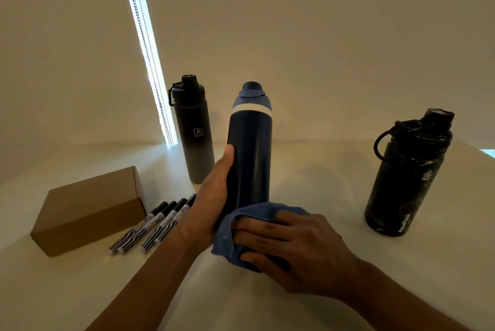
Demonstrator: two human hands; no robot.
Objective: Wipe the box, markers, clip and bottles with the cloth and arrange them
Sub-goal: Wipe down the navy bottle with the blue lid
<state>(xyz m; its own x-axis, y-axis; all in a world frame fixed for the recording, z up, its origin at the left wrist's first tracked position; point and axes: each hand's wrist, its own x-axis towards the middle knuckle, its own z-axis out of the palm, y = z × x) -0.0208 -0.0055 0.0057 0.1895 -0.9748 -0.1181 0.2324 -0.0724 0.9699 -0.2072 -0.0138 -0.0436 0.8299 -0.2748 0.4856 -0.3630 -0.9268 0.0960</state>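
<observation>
Right hand [302, 247]: my fingers are curled round the cloth, clamping it against the foot of the blue bottle.
Cloth [227, 237]: blue and bunched, it wraps the bottle's lowest part under my right palm. I judge the wipe goes best with a broad fold flat on the metal, drawn upward in long strokes.
Left hand [211, 197]: it grips the blue bottle at mid-height, thumb along the front, fingers out of sight behind. It should steady the bottle and turn it a little after each stroke, so the hidden side gets wiped too.
Blue bottle [250, 156]: it stands about upright between my hands, the left above and the right below. Its base is covered, so I cannot tell whether it rests on the table [294, 304]. The cap and pale band above look unreached as yet.
Markers [152, 223]: four lie side by side just left of my left wrist.
Box [88, 210]: brown card, closed, beside the markers on their left.
Wide bottle [407, 178]: black, upright, well apart to my right.
Slim bottle [194, 132]: dark, upright, behind my left hand.
Clip: I cannot see it.
</observation>
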